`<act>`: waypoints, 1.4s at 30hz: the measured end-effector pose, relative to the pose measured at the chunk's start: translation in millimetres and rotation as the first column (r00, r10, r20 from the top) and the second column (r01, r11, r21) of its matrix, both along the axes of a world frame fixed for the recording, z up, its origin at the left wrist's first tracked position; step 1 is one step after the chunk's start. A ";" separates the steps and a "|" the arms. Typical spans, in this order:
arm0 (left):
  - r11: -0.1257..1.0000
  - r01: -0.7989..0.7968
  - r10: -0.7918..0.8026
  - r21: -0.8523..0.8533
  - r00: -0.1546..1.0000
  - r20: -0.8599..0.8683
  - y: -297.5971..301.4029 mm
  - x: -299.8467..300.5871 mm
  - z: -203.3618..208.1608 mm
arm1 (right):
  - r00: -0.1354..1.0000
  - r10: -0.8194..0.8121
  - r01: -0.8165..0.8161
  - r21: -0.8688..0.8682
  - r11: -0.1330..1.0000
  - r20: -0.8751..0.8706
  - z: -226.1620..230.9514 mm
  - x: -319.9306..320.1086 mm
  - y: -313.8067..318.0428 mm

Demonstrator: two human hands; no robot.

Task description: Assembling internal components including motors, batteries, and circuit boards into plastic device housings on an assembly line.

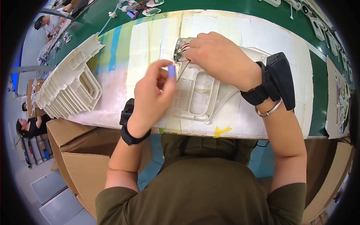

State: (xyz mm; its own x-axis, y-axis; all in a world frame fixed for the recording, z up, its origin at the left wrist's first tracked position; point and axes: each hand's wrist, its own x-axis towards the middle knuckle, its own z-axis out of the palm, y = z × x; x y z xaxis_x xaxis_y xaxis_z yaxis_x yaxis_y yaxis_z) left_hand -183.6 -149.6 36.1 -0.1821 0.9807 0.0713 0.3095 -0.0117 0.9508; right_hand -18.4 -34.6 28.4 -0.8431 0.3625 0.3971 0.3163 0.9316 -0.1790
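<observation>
On the counter [285, 75], the right hand [221, 56] pins a white plastic housing [198, 97] (wires showing); the left hand [153, 93] pinches what looks like a small blue cell [171, 70], ready for seating.

light: bright, even, from above | shadows: soft, short, under the hands on the surface [262, 123] | glare: pale washed patch on the white cover | blur: left hand [152, 98] slightly smeared | edges: strong fisheye bend, black corners | far parts: small and unclear
</observation>
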 end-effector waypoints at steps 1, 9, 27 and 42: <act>0.996 0.071 -0.081 -0.047 0.959 -0.273 -3.0 6.4 8.2 | 1.000 0.001 -0.001 -0.003 1.000 0.000 -1.3 0.8 0.9; 0.986 0.162 -0.054 0.043 0.547 -0.836 -13.4 22.7 -14.4 | 0.975 -0.024 -0.003 0.123 0.992 0.220 -9.4 -3.2 2.2; 0.948 0.306 -0.061 0.082 0.430 -0.901 -0.9 11.6 -28.3 | 0.994 -0.011 0.021 0.096 0.995 -0.104 -4.4 5.0 -2.3; 0.691 0.654 -0.231 0.306 0.602 -0.765 59.6 88.5 41.8 | 0.753 -0.647 0.630 -0.152 0.762 -0.123 -32.5 104.3 -119.9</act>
State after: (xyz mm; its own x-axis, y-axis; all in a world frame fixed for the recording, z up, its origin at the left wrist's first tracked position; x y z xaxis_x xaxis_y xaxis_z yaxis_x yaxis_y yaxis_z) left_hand -95.1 -89.9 78.0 0.5647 0.6712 0.4802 0.6140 -0.7305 0.2990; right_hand 85.9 -154.5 -4.1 -0.3300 0.8360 0.4384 0.7906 0.4985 -0.3557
